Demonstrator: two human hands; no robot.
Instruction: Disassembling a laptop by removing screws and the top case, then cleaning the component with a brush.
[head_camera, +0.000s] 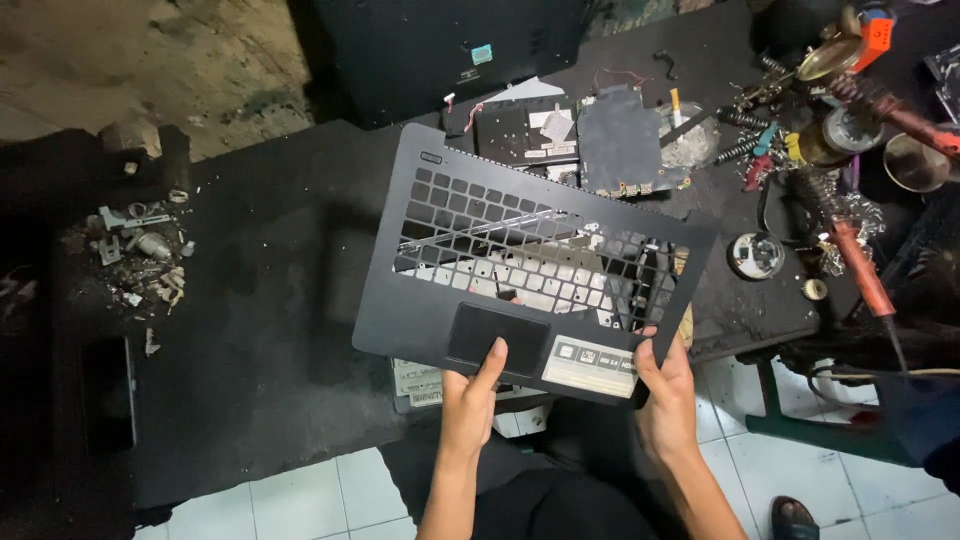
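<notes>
Dark laptop palmrest (420, 270) — empty key grid, tilted — in both hands.

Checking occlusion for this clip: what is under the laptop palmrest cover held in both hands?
Through the key openings of the palmrest cover, a white keyboard shows beneath, above the dark workbench. The left hand and right hand grip its near edge. The solid frame and touchpad hide the rest.

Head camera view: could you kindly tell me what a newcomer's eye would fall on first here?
First, the dark grey plastic laptop palmrest frame with empty key openings, held up mid-picture by the left hand and right hand at its near edge. Next, the red-handled soldering irons among clutter at right, on the black worktable.
</notes>
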